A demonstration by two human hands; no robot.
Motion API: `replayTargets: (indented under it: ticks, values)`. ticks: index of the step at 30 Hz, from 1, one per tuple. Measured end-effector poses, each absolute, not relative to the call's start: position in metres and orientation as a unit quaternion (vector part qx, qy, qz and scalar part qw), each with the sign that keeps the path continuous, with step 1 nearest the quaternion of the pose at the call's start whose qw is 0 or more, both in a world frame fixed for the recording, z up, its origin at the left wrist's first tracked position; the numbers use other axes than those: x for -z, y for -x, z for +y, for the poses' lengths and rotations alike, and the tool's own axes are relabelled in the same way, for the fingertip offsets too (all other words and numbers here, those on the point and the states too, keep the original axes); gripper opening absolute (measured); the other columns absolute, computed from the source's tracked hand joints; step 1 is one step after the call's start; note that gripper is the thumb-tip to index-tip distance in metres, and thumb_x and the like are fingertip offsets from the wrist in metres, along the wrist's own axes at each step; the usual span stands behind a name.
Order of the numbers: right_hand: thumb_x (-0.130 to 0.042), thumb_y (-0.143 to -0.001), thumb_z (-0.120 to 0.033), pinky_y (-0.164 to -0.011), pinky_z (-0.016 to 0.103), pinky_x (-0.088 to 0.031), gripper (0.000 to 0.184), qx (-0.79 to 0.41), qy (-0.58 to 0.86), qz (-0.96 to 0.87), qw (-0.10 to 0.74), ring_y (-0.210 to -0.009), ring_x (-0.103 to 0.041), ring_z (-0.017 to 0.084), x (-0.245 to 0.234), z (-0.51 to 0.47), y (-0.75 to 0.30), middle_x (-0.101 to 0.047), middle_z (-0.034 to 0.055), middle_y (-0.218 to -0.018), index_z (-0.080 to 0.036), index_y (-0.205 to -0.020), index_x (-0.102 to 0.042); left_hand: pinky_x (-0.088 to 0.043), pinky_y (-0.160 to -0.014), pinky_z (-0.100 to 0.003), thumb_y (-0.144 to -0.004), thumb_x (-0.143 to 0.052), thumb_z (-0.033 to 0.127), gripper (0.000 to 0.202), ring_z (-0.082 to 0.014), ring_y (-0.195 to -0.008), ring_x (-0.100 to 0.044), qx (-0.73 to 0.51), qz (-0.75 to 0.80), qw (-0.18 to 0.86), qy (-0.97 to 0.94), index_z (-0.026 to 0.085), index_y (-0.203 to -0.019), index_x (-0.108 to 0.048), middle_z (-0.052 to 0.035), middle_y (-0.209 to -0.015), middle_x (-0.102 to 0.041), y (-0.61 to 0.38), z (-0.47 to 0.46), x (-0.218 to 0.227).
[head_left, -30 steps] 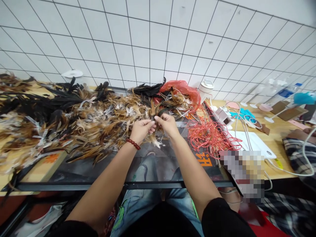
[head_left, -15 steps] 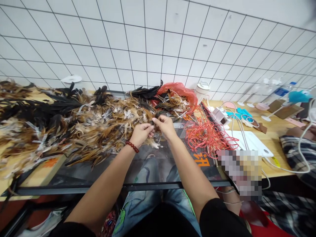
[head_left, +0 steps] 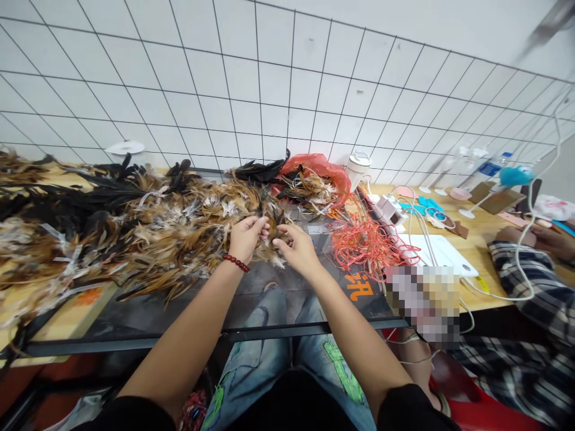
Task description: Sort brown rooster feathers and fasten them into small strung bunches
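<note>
My left hand, with a red bead bracelet at the wrist, is closed in a pinch over the feather pile. A small brown and dark feather shows at its fingertips, partly hidden by the fingers. Just to the right, my right hand has its thumb and curved forefinger apart, and nothing shows between them. Brown, cream and black feathers lie in a broad heap to the left of and behind both hands. Behind the right hand, a red plastic bag holds more feathers.
Tangled red strings lie right of my hands on the dark tabletop. Beyond them are a white lidded cup, a white charger block, cables and a white flat device. A person in a plaid sleeve sits at the right.
My hands were together, both pinching at one spot. Now the right hand has drawn slightly away and its fingers have parted, while the left stays pinched. The view has shifted a little to the right.
</note>
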State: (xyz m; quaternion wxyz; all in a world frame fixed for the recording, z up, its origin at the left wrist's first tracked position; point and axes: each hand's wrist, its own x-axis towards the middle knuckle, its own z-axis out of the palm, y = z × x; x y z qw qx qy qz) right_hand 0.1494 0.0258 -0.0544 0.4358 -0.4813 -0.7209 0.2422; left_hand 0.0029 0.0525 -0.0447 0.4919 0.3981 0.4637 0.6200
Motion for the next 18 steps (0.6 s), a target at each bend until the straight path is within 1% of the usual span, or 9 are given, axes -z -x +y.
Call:
replayTargets:
  ticks: [2,3,7,10,12,13,15,16,18]
  values:
    - [-0.059,-0.085,-0.023,-0.081,0.029,-0.049,0.021,-0.205,0.484,-0.713,0.465,-0.084,-0.061,0.017,0.059,0.027,-0.148,-0.067,0.0064,-0.095,-0.018,-0.103,-0.069,-0.045,-0.05,-0.019,-0.057,-0.082,0.043,0.036,-0.0066,-0.05,-0.055,-0.622,0.457,0.499,-0.393,0.012,-0.066,-0.066,-0.0017,-0.064,-0.064,-0.001,0.054,0.045]
    - [-0.057,-0.087,-0.023,-0.082,0.029,-0.048,0.019,-0.187,0.485,-0.713,0.47,-0.086,-0.062,0.017,0.062,0.028,-0.147,-0.067,0.0064,-0.094,-0.018,-0.1,-0.07,-0.045,-0.051,-0.019,-0.057,-0.082,0.042,0.036,-0.0065,-0.05,-0.055,-0.623,0.455,0.501,-0.391,0.012,-0.067,-0.066,-0.0018,-0.065,-0.064,0.0,0.054,0.046]
    - [-0.053,-0.092,-0.026,-0.079,0.027,-0.045,0.019,-0.129,0.473,-0.751,0.442,-0.085,-0.06,0.017,0.071,0.03,-0.15,-0.067,0.0058,-0.091,-0.02,-0.094,-0.07,-0.045,-0.051,-0.019,-0.059,-0.081,0.039,0.033,-0.0065,-0.05,-0.054,-0.637,0.458,0.494,-0.375,0.011,-0.069,-0.067,-0.0022,-0.065,-0.064,0.002,0.056,0.048]
    - [-0.058,-0.089,-0.03,-0.073,0.026,-0.043,0.017,-0.135,0.429,-0.802,0.393,-0.074,-0.058,0.015,0.074,0.029,-0.154,-0.064,0.0029,-0.077,-0.02,-0.08,-0.069,-0.044,-0.049,-0.019,-0.061,-0.08,0.038,0.031,-0.0069,-0.05,-0.054,-0.66,0.46,0.474,-0.358,0.012,-0.069,-0.067,-0.0024,-0.065,-0.065,0.003,0.058,0.048]
    - [-0.063,-0.085,-0.033,-0.066,0.024,-0.042,0.02,-0.182,0.371,-0.849,0.33,-0.065,-0.055,0.012,0.074,0.028,-0.157,-0.062,0.0002,-0.068,-0.019,-0.071,-0.068,-0.043,-0.048,-0.019,-0.062,-0.079,0.038,0.029,-0.0067,-0.05,-0.054,-0.679,0.459,0.455,-0.35,0.012,-0.069,-0.067,-0.0019,-0.064,-0.065,0.003,0.058,0.047]
    - [-0.065,-0.084,-0.033,-0.065,0.024,-0.042,0.02,-0.202,0.347,-0.867,0.297,-0.063,-0.055,0.012,0.074,0.028,-0.157,-0.062,-0.0003,-0.067,-0.019,-0.07,-0.069,-0.043,-0.048,-0.019,-0.063,-0.078,0.038,0.029,-0.0065,-0.049,-0.053,-0.687,0.457,0.446,-0.346,0.012,-0.069,-0.067,-0.0015,-0.064,-0.064,0.003,0.058,0.046]
    - [-0.065,-0.083,-0.03,-0.069,0.024,-0.044,0.014,-0.202,0.345,-0.877,0.265,-0.07,-0.059,0.013,0.074,0.028,-0.158,-0.066,0.0014,-0.076,-0.019,-0.077,-0.072,-0.042,-0.048,-0.019,-0.064,-0.078,0.037,0.028,-0.0061,-0.049,-0.053,-0.7,0.45,0.437,-0.342,0.012,-0.07,-0.067,-0.001,-0.064,-0.064,0.004,0.058,0.045]
    - [-0.065,-0.083,-0.027,-0.074,0.026,-0.046,0.012,-0.184,0.366,-0.872,0.269,-0.079,-0.061,0.015,0.075,0.029,-0.158,-0.068,0.0032,-0.085,-0.019,-0.083,-0.073,-0.042,-0.048,-0.019,-0.064,-0.078,0.037,0.028,-0.0061,-0.049,-0.053,-0.703,0.447,0.435,-0.341,0.013,-0.07,-0.066,-0.0009,-0.064,-0.064,0.004,0.058,0.044]
    - [-0.062,-0.084,-0.022,-0.086,0.03,-0.046,0.018,-0.151,0.417,-0.844,0.302,-0.095,-0.062,0.018,0.076,0.032,-0.158,-0.068,0.0065,-0.102,-0.02,-0.097,-0.073,-0.042,-0.048,-0.019,-0.064,-0.079,0.039,0.029,-0.0062,-0.049,-0.052,-0.702,0.442,0.438,-0.347,0.013,-0.069,-0.066,-0.0009,-0.064,-0.064,0.004,0.056,0.041]
